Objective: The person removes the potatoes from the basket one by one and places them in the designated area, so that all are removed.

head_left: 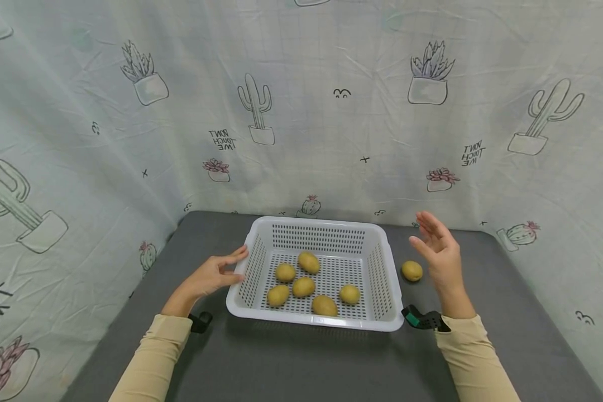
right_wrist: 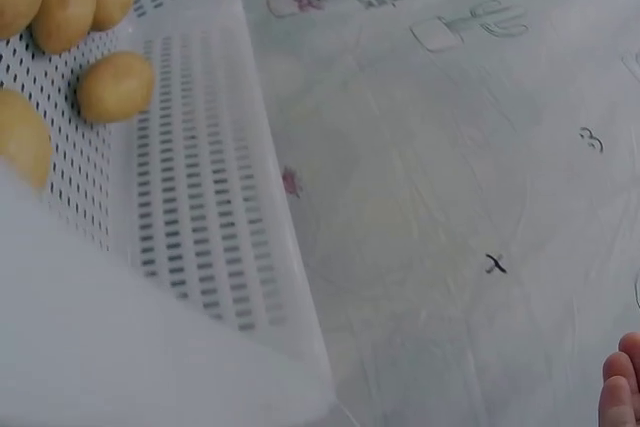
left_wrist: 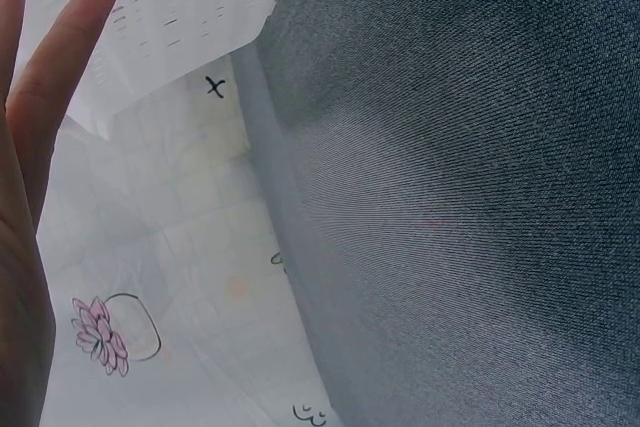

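A white plastic basket (head_left: 314,322) with slotted walls stands on the dark table, holding several yellow potatoes (head_left: 304,287). My left hand (head_left: 208,276) is at its left rim, thumb and fingers spread and fairly straight; whether they touch the rim or only hover beside it is hard to tell. In the left wrist view, two fingers (left_wrist: 60,57) extend in front of the basket wall (left_wrist: 190,17). To the right of the basket, one loose potato (head_left: 412,271) lies on the table. My right hand (head_left: 439,257) is raised close beside that potato, holding nothing, fingers extended and thumb apart.
A dark grey cloth (head_left: 301,363) covers the table. Behind and along both sides hangs a pale curtain (head_left: 331,128) printed with cacti and potted plants. Each wrist wears a black strap (head_left: 424,319).
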### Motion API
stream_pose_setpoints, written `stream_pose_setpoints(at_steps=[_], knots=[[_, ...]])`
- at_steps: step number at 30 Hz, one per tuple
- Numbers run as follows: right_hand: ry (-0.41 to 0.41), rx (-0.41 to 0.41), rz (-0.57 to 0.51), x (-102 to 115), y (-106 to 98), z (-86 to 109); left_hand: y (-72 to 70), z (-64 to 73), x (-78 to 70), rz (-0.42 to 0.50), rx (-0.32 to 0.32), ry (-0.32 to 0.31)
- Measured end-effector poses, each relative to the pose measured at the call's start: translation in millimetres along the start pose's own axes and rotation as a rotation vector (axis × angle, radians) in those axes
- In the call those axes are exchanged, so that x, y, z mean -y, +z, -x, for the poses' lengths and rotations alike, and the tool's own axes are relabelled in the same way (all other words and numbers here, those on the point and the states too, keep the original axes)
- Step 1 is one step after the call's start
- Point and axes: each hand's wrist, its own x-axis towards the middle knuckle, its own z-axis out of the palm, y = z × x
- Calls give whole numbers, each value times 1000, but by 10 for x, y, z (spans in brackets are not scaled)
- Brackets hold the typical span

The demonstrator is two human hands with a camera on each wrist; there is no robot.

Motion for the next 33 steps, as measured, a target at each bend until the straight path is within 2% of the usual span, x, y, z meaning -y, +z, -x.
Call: stream_pose_setpoints(at_steps=[7, 14, 18, 22, 33], knots=[[-22, 76, -4, -53, 138, -39, -8, -18, -6, -15, 1, 0], [-35, 150, 37, -132, 243, -67, -9, -15, -30, -13, -3, -6], [-29, 181, 18, -180, 299, -76, -3, -3, -27, -8, 2, -9], [-34, 214, 32, -215, 371, -94, -1, 4, -18, -2, 9, 6], [28, 377, 137, -336, 503, -133, 11, 12, -6, -30, -9, 16]])
